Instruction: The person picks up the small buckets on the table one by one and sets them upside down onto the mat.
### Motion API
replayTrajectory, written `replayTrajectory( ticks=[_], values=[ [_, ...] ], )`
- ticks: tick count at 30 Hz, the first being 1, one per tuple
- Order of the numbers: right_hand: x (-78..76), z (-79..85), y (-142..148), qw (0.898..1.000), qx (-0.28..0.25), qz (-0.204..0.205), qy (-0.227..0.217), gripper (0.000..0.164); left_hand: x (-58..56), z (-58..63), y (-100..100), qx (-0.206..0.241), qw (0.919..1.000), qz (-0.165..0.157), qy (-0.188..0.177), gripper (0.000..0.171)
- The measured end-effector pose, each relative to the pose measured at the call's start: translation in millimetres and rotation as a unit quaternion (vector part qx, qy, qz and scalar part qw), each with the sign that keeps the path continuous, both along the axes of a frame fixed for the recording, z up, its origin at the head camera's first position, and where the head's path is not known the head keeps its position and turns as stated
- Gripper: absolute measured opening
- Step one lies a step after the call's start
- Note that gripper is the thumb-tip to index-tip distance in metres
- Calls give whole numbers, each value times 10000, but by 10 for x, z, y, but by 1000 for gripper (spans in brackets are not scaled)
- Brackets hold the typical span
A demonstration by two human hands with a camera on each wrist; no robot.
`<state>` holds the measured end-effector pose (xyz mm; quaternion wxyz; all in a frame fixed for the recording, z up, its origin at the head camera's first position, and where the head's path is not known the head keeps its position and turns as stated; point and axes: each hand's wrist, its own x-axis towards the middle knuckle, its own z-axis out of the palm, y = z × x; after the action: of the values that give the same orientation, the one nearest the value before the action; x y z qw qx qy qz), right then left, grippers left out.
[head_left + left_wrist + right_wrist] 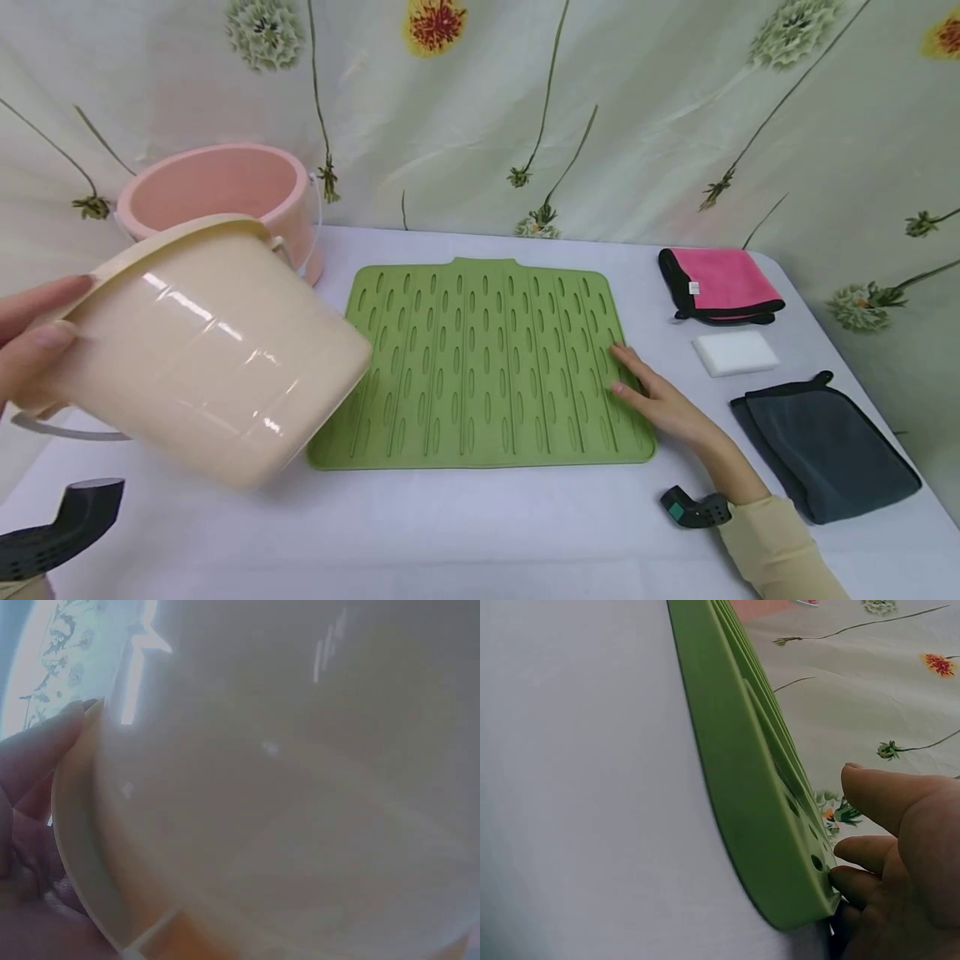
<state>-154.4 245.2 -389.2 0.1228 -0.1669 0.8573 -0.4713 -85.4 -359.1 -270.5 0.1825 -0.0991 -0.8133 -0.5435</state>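
My left hand [33, 333] pinches the rim of a cream plastic bucket [202, 350], thumb on the outer wall. The bucket is tilted, its mouth toward the upper left and its base toward the green mat; its grey handle [71, 432] hangs below the rim. In the left wrist view the bucket wall [285, 780] fills most of the picture. A green ridged drying mat [480, 367] with oval slots lies flat on the table. At its right edge rests my right hand [667, 404], fingers extended over the mat. The right wrist view has the mat's side [735, 772] beside the fingers.
A pink bucket [225, 183] stands at the back left, partly behind the cream one. Along the right side of the white-covered table [450, 533] lie a folded pink cloth [727, 279], a white sponge block [735, 353] and a folded dark grey cloth [832, 450]. A floral curtain [637, 67] hangs behind.
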Motion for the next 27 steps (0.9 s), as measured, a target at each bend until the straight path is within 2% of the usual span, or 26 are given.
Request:
replayTrajectory(
  ticks=[1,2,4,5,6,7,9,13,15,19,21,24,27],
  values=[
    [-1,-3,4,10000,-8,1,1,62,-16,84,149,163,9994,-95,287,44],
    [-4,-8,9,10000,-17,-6,-16,62,-51,134,265,458,9964,-339,635,41],
    [-13,-18,15,10000,-24,-15,-33,62,-121,201,498,1330,9796,-1008,1120,34],
    [-18,-22,19,10000,-24,-19,-45,62,-158,228,593,1750,9677,-1373,1189,32],
    [-21,-26,20,10000,-23,-25,-58,62,-178,259,687,1941,9620,-1527,1162,32],
    [-24,-29,21,10000,-23,-28,-68,62,-198,285,774,1993,9602,-1637,1071,32],
    [-27,-37,22,10000,-3,-34,-57,62,-233,322,946,2058,9611,-1653,807,32],
    [-15,-39,13,10000,-24,-31,-59,62,-365,299,1217,2199,9469,-2249,670,32],
    [-6,-35,5,10000,-42,-40,-59,61,-422,277,1329,2131,9437,-2437,688,31],
    [2,-25,-6,10000,-54,-53,-30,60,-484,257,1496,1819,9482,-2516,678,30],
    [-1,-23,-5,10000,-49,-47,-7,60,-505,252,1557,1792,9473,-2575,648,29],
    [-4,-18,1,10000,-28,-35,18,60,-540,236,1632,1843,9410,-2767,629,29],
    [-5,2,4,10000,33,-48,-44,60,-569,210,1699,1795,9382,-2907,556,31]
  ],
)
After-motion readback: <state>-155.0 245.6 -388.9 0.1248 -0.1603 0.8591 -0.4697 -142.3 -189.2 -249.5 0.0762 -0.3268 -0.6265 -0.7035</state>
